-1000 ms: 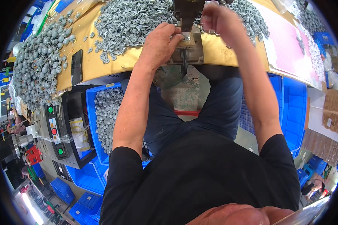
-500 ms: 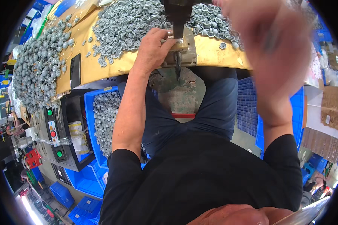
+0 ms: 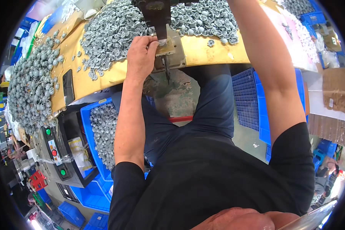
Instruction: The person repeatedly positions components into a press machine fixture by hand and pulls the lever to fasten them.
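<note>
My left hand (image 3: 141,53) rests at the tan block (image 3: 168,49) under a dark press head (image 3: 156,13). Its thumb and fingers are pinched together close to the press tip; what they hold there is hidden. Below the block a dark pointed lever (image 3: 166,69) hangs over the table edge. Grey plastic caps (image 3: 111,38) are heaped left of the press, and more grey caps (image 3: 207,19) lie to its right. My right forearm reaches up and away past the picture's top edge, so the right hand is out of sight.
On the yellow table (image 3: 207,51) a dark phone (image 3: 68,87) lies near the edge, beside piled grey round parts (image 3: 30,88). A blue bin (image 3: 89,126) of small grey parts stands by my left leg. A control box with buttons (image 3: 54,152) is farther left.
My right hand, blurred in front of me before, has gone up out of the picture, leaving the forearm. The view has shifted slightly. My left hand stays at the block.
</note>
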`<state>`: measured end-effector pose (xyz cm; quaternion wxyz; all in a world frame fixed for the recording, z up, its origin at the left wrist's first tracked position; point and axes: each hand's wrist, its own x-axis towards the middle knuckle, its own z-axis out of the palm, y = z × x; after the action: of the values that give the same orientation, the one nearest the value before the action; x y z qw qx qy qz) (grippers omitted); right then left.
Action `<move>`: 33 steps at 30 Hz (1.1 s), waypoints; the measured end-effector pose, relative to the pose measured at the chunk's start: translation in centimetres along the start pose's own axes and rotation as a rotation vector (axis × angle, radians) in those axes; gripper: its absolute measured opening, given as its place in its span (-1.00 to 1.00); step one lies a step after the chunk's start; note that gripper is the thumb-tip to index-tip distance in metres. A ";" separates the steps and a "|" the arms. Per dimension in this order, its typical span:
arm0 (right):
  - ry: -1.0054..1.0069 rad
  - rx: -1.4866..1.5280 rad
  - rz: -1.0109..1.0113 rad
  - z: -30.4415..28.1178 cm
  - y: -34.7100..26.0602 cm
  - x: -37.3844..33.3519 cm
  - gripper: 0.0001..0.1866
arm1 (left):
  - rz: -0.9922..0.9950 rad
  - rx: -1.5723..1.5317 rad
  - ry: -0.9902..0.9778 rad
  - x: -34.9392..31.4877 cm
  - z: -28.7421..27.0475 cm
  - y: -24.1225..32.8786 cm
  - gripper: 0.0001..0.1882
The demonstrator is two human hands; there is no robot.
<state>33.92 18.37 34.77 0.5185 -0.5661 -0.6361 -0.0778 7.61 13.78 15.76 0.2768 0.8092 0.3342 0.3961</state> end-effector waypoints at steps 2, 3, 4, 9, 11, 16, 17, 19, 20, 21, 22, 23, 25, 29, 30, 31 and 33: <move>-0.130 0.141 0.146 1.9 3.3 -4.8 -0.27 | -0.013 -0.015 0.036 -0.2 -1.2 0.6 -0.87; -0.270 0.277 0.430 2.7 2.2 -6.6 -0.26 | -0.061 0.047 0.067 -1.7 -3.6 0.0 -0.87; -0.417 0.377 0.710 1.1 0.9 -9.0 -0.24 | -0.050 0.088 0.115 -2.9 -5.4 0.2 -0.88; -0.558 -0.317 0.366 -4.0 5.5 -20.3 -0.53 | -0.257 0.254 0.300 -11.5 -13.0 -1.0 -0.85; -0.532 -0.349 0.423 -3.8 4.7 -22.8 -0.59 | -0.439 0.360 0.320 -16.7 -16.6 -3.2 -0.82; -0.492 -0.305 0.536 -3.3 6.5 -25.5 -0.68 | -0.504 0.560 0.371 -17.9 -18.0 -5.0 -0.66; -0.496 -0.294 0.530 -2.9 6.4 -25.6 -0.68 | -0.437 0.560 0.390 -16.5 -17.3 -5.6 -0.66; -0.475 -0.292 0.522 -2.8 5.9 -25.9 -0.70 | -0.376 0.580 0.379 -13.5 -16.1 -6.8 -0.63; -0.474 -0.286 0.518 -2.7 6.1 -26.2 -0.70 | -0.379 0.597 0.345 -12.1 -15.7 -7.4 -0.61; -0.427 -0.261 0.493 -2.6 6.5 -26.7 -0.71 | -0.378 0.600 0.348 -10.9 -15.2 -8.0 -0.61; -0.383 -0.240 0.470 -2.6 6.6 -27.0 -0.71 | -0.437 0.616 0.356 -9.9 -14.6 -8.5 -0.60; -0.383 -0.235 0.468 -2.4 6.3 -26.9 -0.71 | -0.497 0.636 0.365 -9.2 -14.5 -9.1 -0.58; -0.398 -0.303 0.465 -2.5 5.4 -26.6 -0.75 | -0.505 0.659 0.362 -8.3 -14.4 -10.3 -0.58; -0.286 -0.123 0.456 -1.9 6.0 -26.6 -0.76 | -0.425 0.668 0.308 -8.8 -13.7 -11.6 -0.63; -0.289 -0.063 0.454 -1.3 5.1 -25.8 -0.73 | -0.400 0.640 0.342 -9.1 -13.6 -11.5 -0.64; -0.261 0.023 0.539 -0.1 3.3 -24.9 -0.70 | -0.392 0.639 0.329 -9.4 -13.6 -10.9 -0.65; -0.297 0.141 0.444 1.3 1.3 -23.5 -0.68 | -0.345 0.629 0.326 -9.5 -13.2 -10.4 -0.67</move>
<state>30.01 4.66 15.99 0.4621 -0.6594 -0.5693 0.1660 -11.05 15.43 11.04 0.0212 0.7129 0.6101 0.3452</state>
